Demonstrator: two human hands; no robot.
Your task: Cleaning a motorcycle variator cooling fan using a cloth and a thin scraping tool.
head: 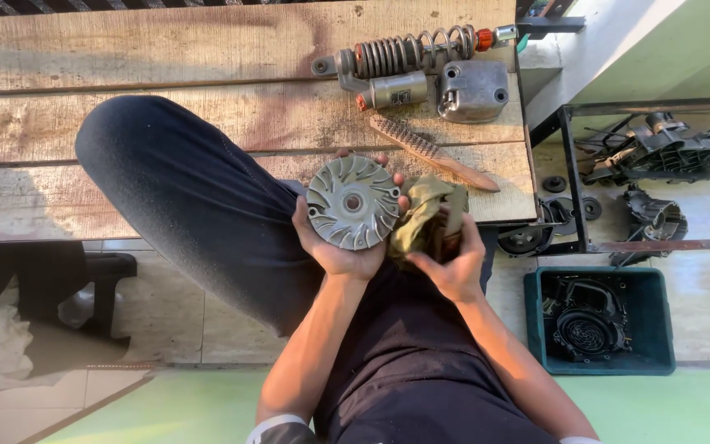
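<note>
My left hand [340, 247] grips a round grey metal disc with curved fan fins [352, 202], held face up over my lap. My right hand [452, 265] is closed on a crumpled olive-green rag [426, 217], which touches the disc's right edge. Both hands sit just in front of the wooden bench [207, 49]. My bent knee in dark trousers [174, 177] rests on the bench to the left.
On the bench lie a coil-spring shock absorber [408, 57], a grey metal cover [472, 90] and a wire brush with a wooden handle [433, 153]. A dark green bin [657, 329] with engine parts stands at right; more parts [659, 152] lie on the floor.
</note>
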